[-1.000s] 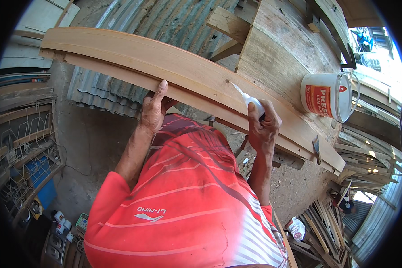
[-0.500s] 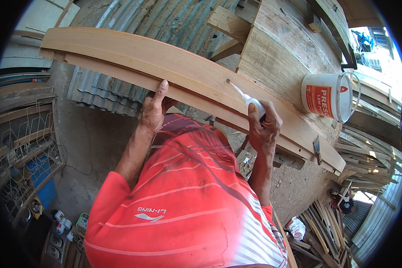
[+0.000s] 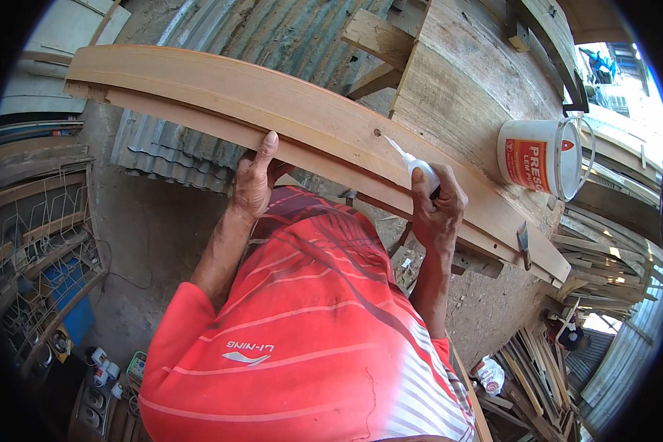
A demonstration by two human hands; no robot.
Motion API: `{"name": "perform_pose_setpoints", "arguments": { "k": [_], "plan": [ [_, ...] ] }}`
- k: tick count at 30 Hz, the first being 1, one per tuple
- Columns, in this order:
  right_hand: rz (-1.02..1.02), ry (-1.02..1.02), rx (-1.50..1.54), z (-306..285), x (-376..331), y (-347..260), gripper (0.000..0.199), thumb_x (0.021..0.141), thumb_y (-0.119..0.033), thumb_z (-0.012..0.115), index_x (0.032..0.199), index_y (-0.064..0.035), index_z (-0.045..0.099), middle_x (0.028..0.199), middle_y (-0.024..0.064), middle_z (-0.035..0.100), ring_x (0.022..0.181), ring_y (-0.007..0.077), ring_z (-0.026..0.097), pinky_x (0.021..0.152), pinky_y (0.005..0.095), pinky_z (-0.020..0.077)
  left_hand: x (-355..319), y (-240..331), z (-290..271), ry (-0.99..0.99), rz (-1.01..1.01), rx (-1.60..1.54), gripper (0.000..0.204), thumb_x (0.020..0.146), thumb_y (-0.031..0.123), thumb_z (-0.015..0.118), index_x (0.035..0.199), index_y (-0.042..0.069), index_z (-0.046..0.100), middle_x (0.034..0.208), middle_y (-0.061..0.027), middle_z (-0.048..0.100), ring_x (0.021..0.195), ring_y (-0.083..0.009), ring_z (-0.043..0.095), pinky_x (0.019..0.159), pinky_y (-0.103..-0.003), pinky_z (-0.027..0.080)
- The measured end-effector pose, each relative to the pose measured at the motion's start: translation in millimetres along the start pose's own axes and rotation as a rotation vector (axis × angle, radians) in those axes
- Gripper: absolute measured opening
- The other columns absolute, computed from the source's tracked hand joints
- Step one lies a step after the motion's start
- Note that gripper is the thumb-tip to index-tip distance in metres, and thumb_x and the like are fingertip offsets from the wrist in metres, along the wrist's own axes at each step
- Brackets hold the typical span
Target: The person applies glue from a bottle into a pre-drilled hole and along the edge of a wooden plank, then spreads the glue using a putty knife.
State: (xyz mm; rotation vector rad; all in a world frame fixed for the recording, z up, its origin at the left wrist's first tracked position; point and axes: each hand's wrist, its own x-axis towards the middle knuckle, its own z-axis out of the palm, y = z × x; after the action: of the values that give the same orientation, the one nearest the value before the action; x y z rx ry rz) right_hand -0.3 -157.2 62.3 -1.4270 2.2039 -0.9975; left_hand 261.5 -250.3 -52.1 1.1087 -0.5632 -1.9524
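A long, pale brown wooden door-frame-like beam (image 3: 221, 85) with a stepped near edge slants across in front of me. My left hand (image 3: 254, 180) grips that near edge, thumb up over the lower step and fingers hidden underneath. In my right hand (image 3: 438, 206) is a small white squeeze bottle (image 3: 422, 171) with a thin tapered nozzle. The nozzle tip is close to a small dark hole or knot (image 3: 378, 132) in the beam's top face; whether it touches the wood I cannot tell.
A white bucket (image 3: 527, 156) with a red label stands on wide planks (image 3: 457, 81) at the right. A small bladed tool (image 3: 524, 245) rests by the beam's right end. Corrugated metal sheets (image 3: 272, 37) lie beyond the beam. Scrap wood (image 3: 534, 376) is piled at lower right.
My right hand and the bottle have shifted slightly to the right, and the nozzle tip is a little farther from the dark spot. My left hand stays put.
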Motion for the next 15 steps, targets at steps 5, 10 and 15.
{"name": "perform_pose_setpoints", "arguments": {
  "k": [5,10,15],
  "plan": [
    [-0.005,0.000,0.011,-0.9,-1.3,0.3,0.016,0.094,-0.016,0.071,0.095,-0.0005,0.069,0.074,0.0123,0.061,0.063,0.0193,0.056,0.061,0.0343,0.0478,-0.2,1.6,2.1,0.006,0.000,0.003,0.050,0.103,0.040,0.064,0.141,0.009,0.054,0.134,-0.0049,0.062,0.121,-0.0172,0.062,0.099,-0.038,0.055],
    [-0.024,-0.021,-0.001,-1.1,-2.0,3.2,0.018,0.097,-0.020,0.072,0.099,-0.0021,0.069,0.073,0.0030,0.057,0.067,0.0095,0.049,0.061,0.0280,0.0436,0.9,0.5,1.9,0.008,-0.012,-0.012,0.050,0.102,0.039,0.065,0.141,0.008,0.055,0.133,-0.0052,0.062,0.120,-0.0173,0.062,0.098,-0.037,0.055],
    [-0.008,-0.006,-0.001,-0.9,-2.1,0.6,0.017,0.095,-0.018,0.072,0.097,-0.0015,0.069,0.074,0.0094,0.060,0.064,0.0162,0.054,0.061,0.0326,0.0465,-0.4,0.2,2.4,0.010,-0.011,-0.011,0.050,0.102,0.039,0.065,0.140,0.008,0.055,0.132,-0.0053,0.063,0.120,-0.0174,0.062,0.098,-0.037,0.056]
  ]
}}
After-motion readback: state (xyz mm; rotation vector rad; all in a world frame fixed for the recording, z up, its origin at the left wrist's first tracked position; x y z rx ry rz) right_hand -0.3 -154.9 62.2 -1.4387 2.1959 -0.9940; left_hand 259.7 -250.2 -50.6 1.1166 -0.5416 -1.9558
